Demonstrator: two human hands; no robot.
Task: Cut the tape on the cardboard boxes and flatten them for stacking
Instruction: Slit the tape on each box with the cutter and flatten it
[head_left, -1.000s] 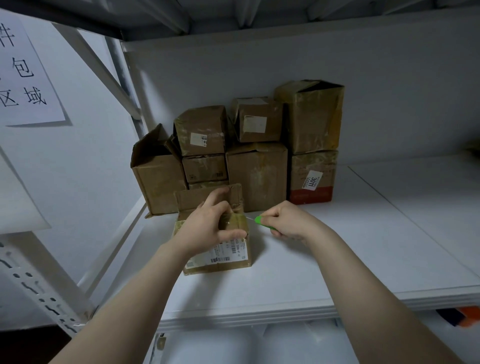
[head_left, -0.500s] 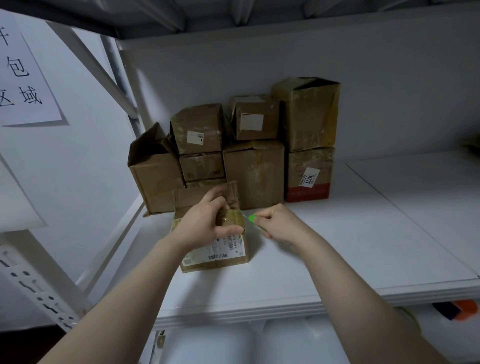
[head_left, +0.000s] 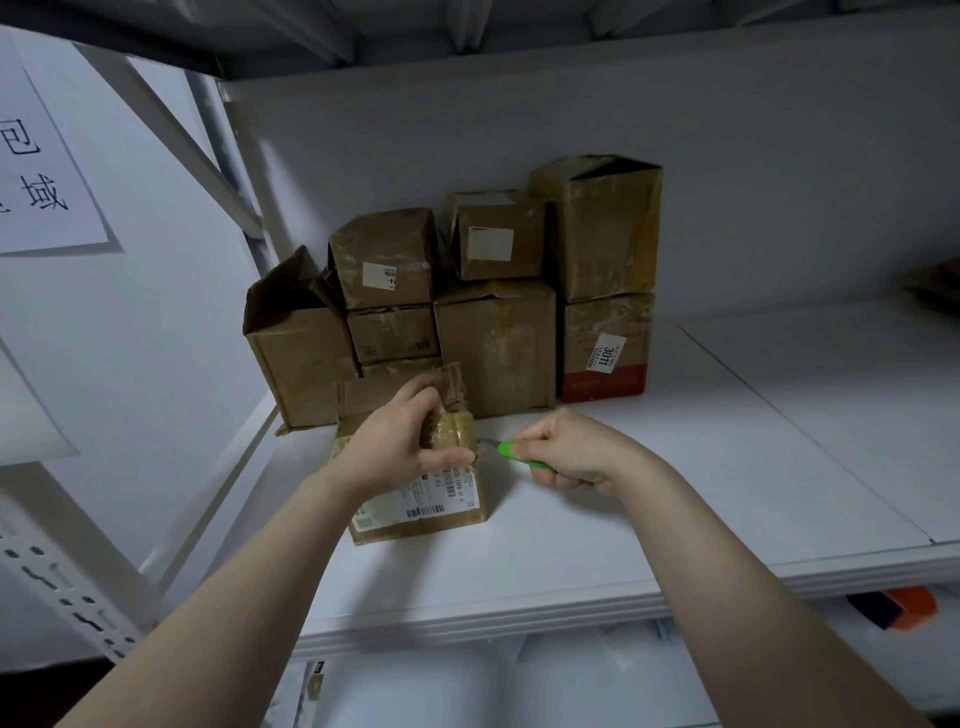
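1. The left hand (head_left: 395, 447) grips the top of a small box (head_left: 421, 506) on the shelf (head_left: 649, 493).
2. The right hand (head_left: 571, 452) holds a green knife (head_left: 511, 453), its blade at the box's right edge.
3. More boxes (head_left: 493, 343) are stacked just behind.

A brown cardboard tone is shown by the small box (head_left: 415, 522) at the centre, on which a white label (head_left: 436, 493) striped with black barcodes is carried, and glossy yellowish tape (head_left: 457, 428) is seen across its top. A bright green handle is displayed by the cutter (head_left: 517, 456) at 3 o'clock of it. The stacked boxes (head_left: 493, 343) at 12 o'clock are coloured dull brown. A red band and a white, black-printed sticker are borne by the low box (head_left: 605, 382) at 1 o'clock. The shelf (head_left: 675, 493) is finished in white. Black characters are printed on the white sheet (head_left: 47, 171) at 10 o'clock.
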